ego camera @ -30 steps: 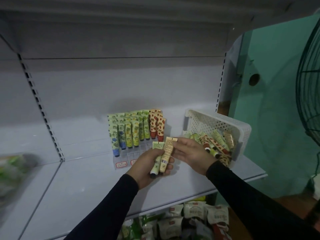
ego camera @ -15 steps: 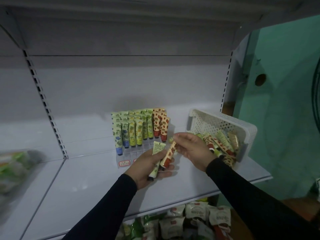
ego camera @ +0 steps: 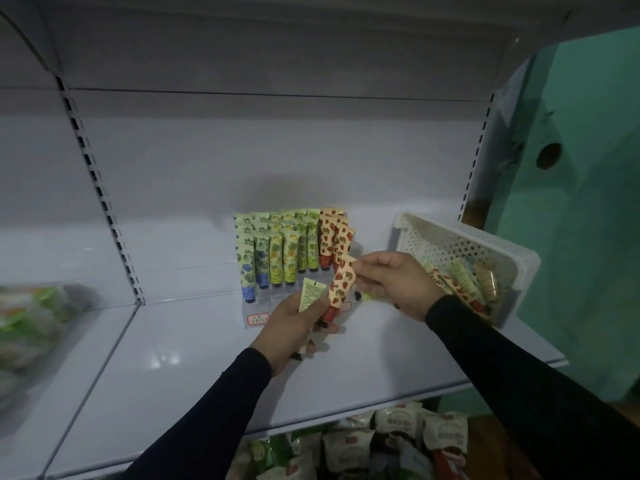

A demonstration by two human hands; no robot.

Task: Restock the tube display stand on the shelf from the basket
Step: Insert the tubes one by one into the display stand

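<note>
A clear tube display stand [ego camera: 257,315] sits at the back of the white shelf [ego camera: 194,368], filled with rows of green, yellow and blue tubes and a right-hand column of strawberry tubes [ego camera: 332,240]. My left hand [ego camera: 294,323] holds a pale green tube [ego camera: 310,294] in front of the stand. My right hand [ego camera: 394,282] pinches the top of a strawberry-print tube [ego camera: 341,287] whose red cap rests against my left fingers. The white perforated basket [ego camera: 450,244] stands at the right, with several tubes [ego camera: 464,282] in it.
Bagged goods [ego camera: 27,320] lie blurred on the neighbouring shelf at left. Snack packets [ego camera: 381,441] fill the shelf below. A green wall [ego camera: 571,202] rises right of the shelving upright.
My right hand has turned the strawberry tube from its barcode side to its printed side and tilted it upright, lifting it partly out of my left hand.
</note>
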